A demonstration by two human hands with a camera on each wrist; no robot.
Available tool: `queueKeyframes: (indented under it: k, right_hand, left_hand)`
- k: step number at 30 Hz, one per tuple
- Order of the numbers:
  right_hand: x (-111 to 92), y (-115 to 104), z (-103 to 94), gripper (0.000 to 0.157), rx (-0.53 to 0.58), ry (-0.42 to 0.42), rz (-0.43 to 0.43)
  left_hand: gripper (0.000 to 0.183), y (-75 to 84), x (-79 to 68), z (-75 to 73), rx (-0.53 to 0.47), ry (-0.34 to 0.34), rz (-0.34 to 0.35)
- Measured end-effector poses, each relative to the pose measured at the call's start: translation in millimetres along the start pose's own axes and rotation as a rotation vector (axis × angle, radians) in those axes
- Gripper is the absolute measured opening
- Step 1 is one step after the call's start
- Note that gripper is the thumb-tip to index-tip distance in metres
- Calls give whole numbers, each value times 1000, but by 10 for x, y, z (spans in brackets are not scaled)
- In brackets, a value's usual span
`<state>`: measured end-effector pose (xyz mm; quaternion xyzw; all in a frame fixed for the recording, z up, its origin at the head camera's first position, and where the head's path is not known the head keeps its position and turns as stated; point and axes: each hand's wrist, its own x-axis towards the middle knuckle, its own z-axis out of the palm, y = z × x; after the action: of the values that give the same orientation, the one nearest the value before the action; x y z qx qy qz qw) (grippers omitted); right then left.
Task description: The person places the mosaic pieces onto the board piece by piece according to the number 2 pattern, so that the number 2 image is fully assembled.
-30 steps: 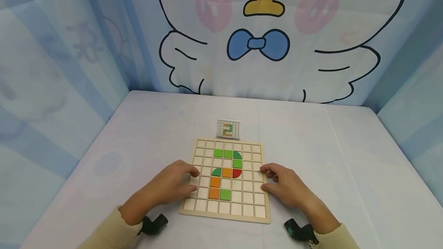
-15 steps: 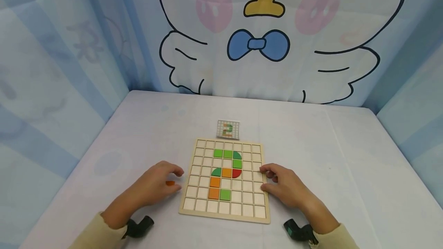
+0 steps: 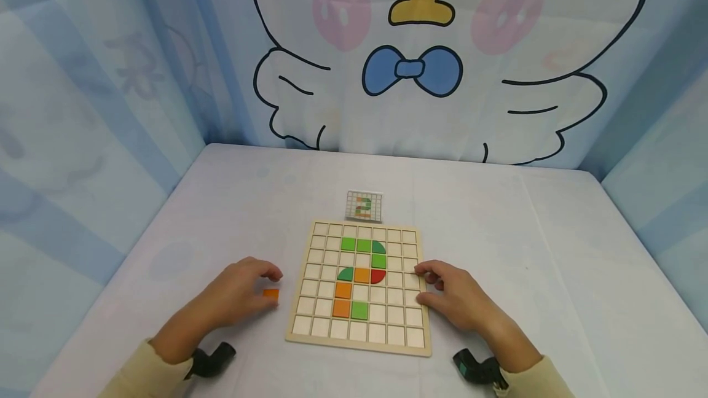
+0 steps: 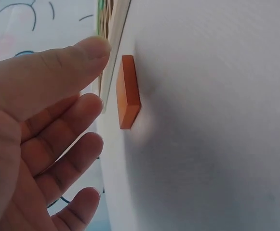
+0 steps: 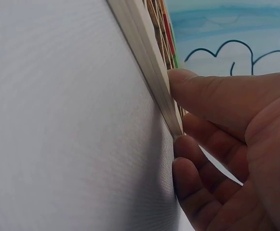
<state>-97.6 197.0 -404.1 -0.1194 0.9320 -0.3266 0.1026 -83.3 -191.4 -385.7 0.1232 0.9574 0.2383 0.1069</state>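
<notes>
An orange square tile (image 3: 271,293) lies on the white cloth, left of the wooden grid board (image 3: 359,346). My left hand (image 3: 238,293) hovers around it with thumb and fingers apart; in the left wrist view a gap separates the thumb from the tile (image 4: 128,91). Green, orange and red tiles sit in the board's cells, forming part of a curved figure. At the board's right edge, my right hand (image 3: 456,296) rests its thumb and fingertips lightly. The right wrist view has the thumb (image 5: 202,89) touching the frame, the fingers loosely bent.
Behind the board stands a small card (image 3: 364,206) printed with a coloured 2 on a grid. White cloth (image 3: 498,220) covers the table. Printed curtains (image 3: 409,121) hang at the back and both sides.
My left hand has moved left, off the board's left edge, and the orange tile on the cloth has come into view. My right hand and the tiles on the board have stayed put.
</notes>
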Motion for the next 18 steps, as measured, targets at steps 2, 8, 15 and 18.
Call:
queueKeyframes:
  k: [2,8,15,18]
  right_hand:
    - [2,-1,-2,42,0,-1,-1]
    - [0,-7,-7,41,1,-3,-3]
    - [0,-8,-6,41,2,-5,4]
    - [-2,-8,-7,42,3,-6,6]
  left_hand:
    - [35,-29,-3,1,12,5,2]
    - [35,-63,-23,3,24,-2,10]
    - [26,-82,-10,26,43,-14,17]
    - [25,-83,-17,26,49,-2,27]
